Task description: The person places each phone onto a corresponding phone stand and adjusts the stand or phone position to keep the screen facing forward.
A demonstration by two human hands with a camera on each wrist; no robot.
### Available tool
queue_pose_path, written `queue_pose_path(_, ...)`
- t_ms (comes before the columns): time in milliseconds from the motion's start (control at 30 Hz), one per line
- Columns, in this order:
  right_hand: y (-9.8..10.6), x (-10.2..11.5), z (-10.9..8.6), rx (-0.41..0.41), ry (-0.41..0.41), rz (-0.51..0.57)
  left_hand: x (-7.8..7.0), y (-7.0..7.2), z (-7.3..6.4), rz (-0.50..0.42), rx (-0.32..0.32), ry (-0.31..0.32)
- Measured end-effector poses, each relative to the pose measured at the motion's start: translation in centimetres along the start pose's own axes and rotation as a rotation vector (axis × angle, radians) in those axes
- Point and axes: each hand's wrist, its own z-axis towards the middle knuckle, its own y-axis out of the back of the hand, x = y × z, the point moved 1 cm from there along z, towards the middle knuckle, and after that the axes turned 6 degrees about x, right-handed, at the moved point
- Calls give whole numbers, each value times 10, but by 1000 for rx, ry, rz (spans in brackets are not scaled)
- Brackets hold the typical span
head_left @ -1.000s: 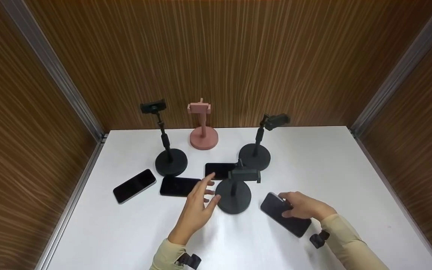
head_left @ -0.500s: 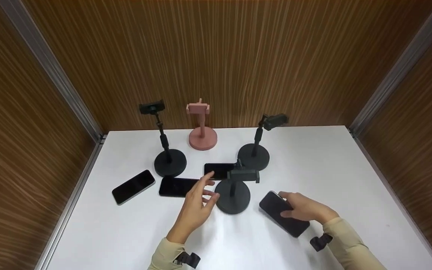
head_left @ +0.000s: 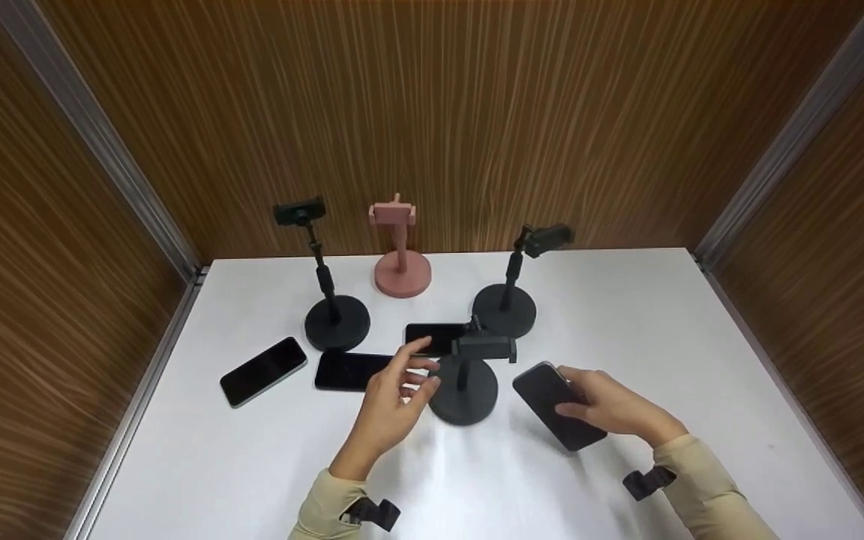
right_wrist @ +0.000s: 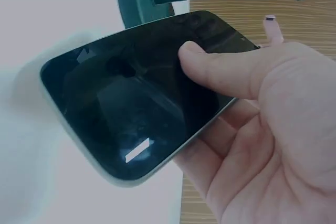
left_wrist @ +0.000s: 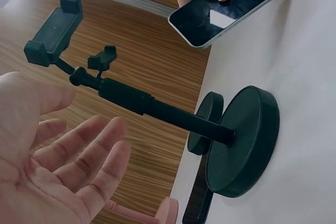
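My right hand [head_left: 612, 405] grips a smartphone [right_wrist: 142, 108], thumb on its dark screen and fingers behind it. In the right wrist view the phone is tilted, and it is lifted off the table. My left hand [head_left: 391, 409] is held with loosely spread fingers beside the nearest black phone stand [head_left: 463, 394]. In the left wrist view its palm is turned up and nothing lies in it; the fingers are apart from the stand's pole [left_wrist: 178, 119]. The stand's clamp [left_wrist: 55, 30] is above the hand and holds no phone.
Behind stand a left black phone stand [head_left: 337, 322], a pink phone stand [head_left: 403, 274] and a right black phone stand [head_left: 505, 309]. Phones lie on the white table [head_left: 664, 322]: a left phone [head_left: 263, 371], a middle phone [head_left: 349, 371] and a phone [head_left: 432, 337] partly behind the nearest stand. Wood-grain walls enclose the table.
My right hand has raised the phone from the table, tilting it, and shifted slightly up in the head view. The left hand has hardly moved.
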Motion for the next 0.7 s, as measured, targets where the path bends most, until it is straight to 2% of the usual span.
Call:
queue_pose_path(300, 13, 9, -15, -85, 54, 86, -9, 6, 2, -48, 16, 5)
queue_pose_path(533, 19, 18, -20, -145, 67, 109, -15, 6, 2, -115, 37, -13)
queue_pose_path(700, 21, 26, -20, -188, 94, 144, -23, 6, 5, -130, 49, -27)
